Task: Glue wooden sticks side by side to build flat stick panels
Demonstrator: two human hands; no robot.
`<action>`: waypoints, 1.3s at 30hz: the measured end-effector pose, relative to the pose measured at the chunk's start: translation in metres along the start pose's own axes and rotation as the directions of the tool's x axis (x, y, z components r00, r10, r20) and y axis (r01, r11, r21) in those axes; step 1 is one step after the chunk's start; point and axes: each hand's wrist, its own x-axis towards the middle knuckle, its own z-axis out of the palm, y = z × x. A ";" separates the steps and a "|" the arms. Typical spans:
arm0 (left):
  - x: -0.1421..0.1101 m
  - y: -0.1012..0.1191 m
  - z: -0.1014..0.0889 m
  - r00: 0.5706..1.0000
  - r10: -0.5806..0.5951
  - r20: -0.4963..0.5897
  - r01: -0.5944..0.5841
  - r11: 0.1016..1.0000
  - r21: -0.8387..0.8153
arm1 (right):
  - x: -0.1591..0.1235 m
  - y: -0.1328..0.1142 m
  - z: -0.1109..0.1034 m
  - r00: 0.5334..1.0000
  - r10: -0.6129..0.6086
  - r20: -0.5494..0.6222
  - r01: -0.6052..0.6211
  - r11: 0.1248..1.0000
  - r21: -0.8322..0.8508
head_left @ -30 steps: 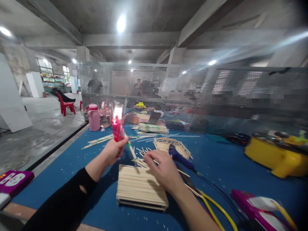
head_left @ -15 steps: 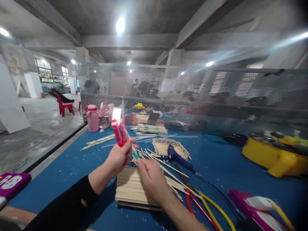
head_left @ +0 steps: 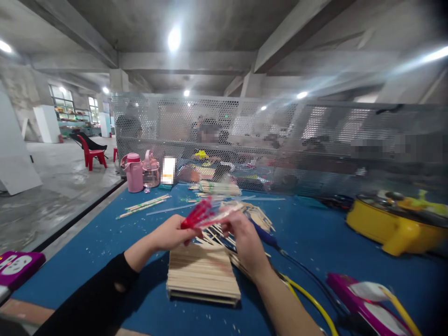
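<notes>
My left hand (head_left: 171, 233) is closed on a red and clear plastic packet (head_left: 205, 214), which lies tilted to the right and is smeared by motion. My right hand (head_left: 245, 242) pinches the packet's other end. Both hands hover just above a flat panel of glued wooden sticks (head_left: 202, 275) on the blue table (head_left: 105, 242). Loose thin sticks (head_left: 217, 235) lie under the hands. A blue glue gun (head_left: 264, 235) rests just right of my right hand, beside a small stick frame (head_left: 259, 215).
A perforated metal screen (head_left: 280, 140) closes the far side, with people behind it. A pink flask (head_left: 135, 171) and a clear jug (head_left: 151, 170) stand at back left. At right are a yellow pot (head_left: 395, 226), yellow and black cables (head_left: 308, 298), and a magenta tool (head_left: 364, 298).
The packet has swung from upright in my left hand down to nearly level. My right hand left the loose sticks and took hold of the packet's far end.
</notes>
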 end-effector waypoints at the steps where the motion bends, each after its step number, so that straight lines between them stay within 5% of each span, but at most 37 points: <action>1: -0.001 -0.001 0.000 0.999 -0.006 0.047 0.003 0.999 0.047 | 0.002 0.000 -0.003 0.999 0.030 -0.010 -0.030 0.998 0.047; 5: -0.001 -0.003 -0.002 0.999 -0.014 0.039 0.004 0.972 0.234 | 0.007 -0.001 -0.009 0.997 0.056 -0.059 -0.049 0.993 0.106; 10: 0.007 -0.016 -0.034 0.966 0.015 -0.256 0.107 0.884 0.455 | 0.018 0.000 -0.026 0.972 0.012 -0.236 0.027 0.986 0.163; 12: 0.009 -0.028 -0.057 0.898 0.010 -0.439 0.237 0.831 0.504 | 0.023 0.001 -0.038 0.955 -0.005 -0.297 0.053 0.987 0.154; 15: 0.005 -0.051 -0.091 0.731 -0.037 -0.682 0.485 0.732 0.479 | 0.028 0.003 -0.054 0.958 0.011 -0.286 0.012 0.997 0.082; 17: 0.000 -0.066 -0.108 0.646 -0.103 -0.757 0.614 0.659 0.434 | 0.028 0.003 -0.060 0.980 0.068 -0.189 -0.071 0.997 -0.005; 20: -0.006 -0.085 -0.119 0.584 -0.216 -0.783 0.730 0.561 0.390 | 0.025 0.001 -0.064 0.979 0.202 0.011 -0.197 0.967 -0.164; 31: 0.002 -0.093 -0.114 0.620 -0.374 -0.690 0.783 0.362 0.507 | 0.016 -0.004 -0.074 0.865 0.418 0.278 -0.247 0.837 -0.488; 39: 0.002 -0.090 -0.108 0.625 -0.388 -0.677 0.781 0.309 0.543 | 0.020 -0.004 -0.075 0.907 0.322 0.272 -0.096 0.787 -0.609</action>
